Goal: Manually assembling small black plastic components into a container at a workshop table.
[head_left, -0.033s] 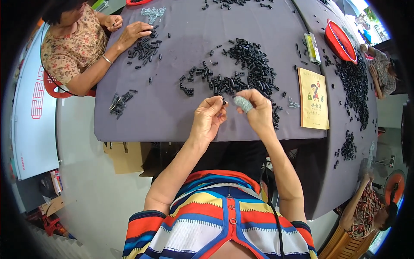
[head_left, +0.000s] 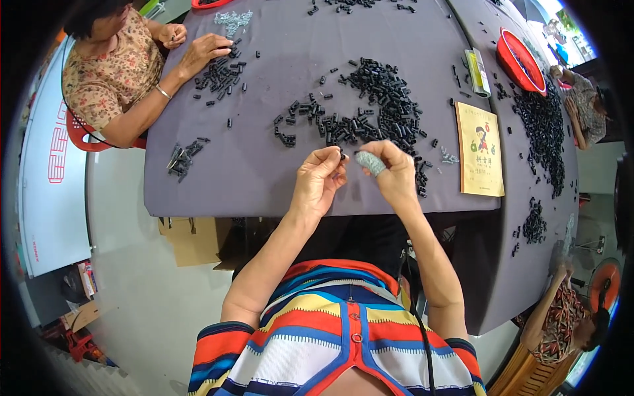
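Above the near edge of the cloth-covered table, my left hand is closed, pinching a small black cylindrical piece between thumb and fingertips. Close by on its right is my right hand, fingers drawn together, with a grey-green wrap round one finger. Whatever its fingertips hold is too small to make out. The two hands are slightly apart. Just beyond them spreads a heap of black cylindrical pieces, with a curved trail of loose ones running left. Small clear pieces lie right of my right hand.
A yellow booklet lies to the right, below a green-and-white pack. Farther right are a red basket and another black heap. A co-worker's hand touches pieces at far left. A small cluster lies near left.
My right hand has shifted very slightly down and to the left, with its wrapped finger a little nearer my left hand. The left hand stays almost still.
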The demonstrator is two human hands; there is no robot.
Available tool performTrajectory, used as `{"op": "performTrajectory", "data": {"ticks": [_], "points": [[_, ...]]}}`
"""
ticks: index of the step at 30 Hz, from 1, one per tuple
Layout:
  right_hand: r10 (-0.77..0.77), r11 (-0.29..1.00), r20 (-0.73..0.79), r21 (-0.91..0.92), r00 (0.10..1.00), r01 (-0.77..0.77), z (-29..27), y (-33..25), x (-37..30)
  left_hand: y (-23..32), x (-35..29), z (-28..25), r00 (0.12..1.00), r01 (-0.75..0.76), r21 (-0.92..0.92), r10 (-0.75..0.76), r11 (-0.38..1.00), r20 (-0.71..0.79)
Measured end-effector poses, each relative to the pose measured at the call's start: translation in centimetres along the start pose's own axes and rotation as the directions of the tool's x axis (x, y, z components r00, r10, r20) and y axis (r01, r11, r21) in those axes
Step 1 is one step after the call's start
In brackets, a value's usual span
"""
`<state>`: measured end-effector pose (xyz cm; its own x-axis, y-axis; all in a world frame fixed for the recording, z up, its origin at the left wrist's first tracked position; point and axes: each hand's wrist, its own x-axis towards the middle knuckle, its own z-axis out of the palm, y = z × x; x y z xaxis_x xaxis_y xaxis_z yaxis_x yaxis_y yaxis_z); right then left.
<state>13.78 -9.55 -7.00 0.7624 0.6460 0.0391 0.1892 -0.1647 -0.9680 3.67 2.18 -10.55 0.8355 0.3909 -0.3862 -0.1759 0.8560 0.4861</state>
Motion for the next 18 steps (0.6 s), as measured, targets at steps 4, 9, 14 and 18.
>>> {"op": "performTrajectory", "data": {"ticks": [4,9,14,18], "points": [[-0.025,0.996,-0.014,0.084,1.0,0.026,0.6,1.2,-1.3,-0.3,-0.1,0.2,1.0,-0.015,-0.022,0.015,1.0,-0.004],[0.003,0.99,-0.04,0.142,0.999,0.003,1.5,0.7,-1.6,-0.5,-0.1,0.2,0.999,-0.044,-0.029,0.045,0.999,0.012],[0.024,0.995,-0.069,0.097,0.997,-0.017,1.9,0.7,-1.6,-0.5,-0.2,0.2,0.997,-0.066,-0.01,0.066,0.998,0.026],[0.036,0.993,-0.052,0.117,0.998,-0.03,1.8,1.3,-1.7,-0.7,-0.5,0.2,0.996,-0.087,0.015,0.087,0.996,0.028]]}}
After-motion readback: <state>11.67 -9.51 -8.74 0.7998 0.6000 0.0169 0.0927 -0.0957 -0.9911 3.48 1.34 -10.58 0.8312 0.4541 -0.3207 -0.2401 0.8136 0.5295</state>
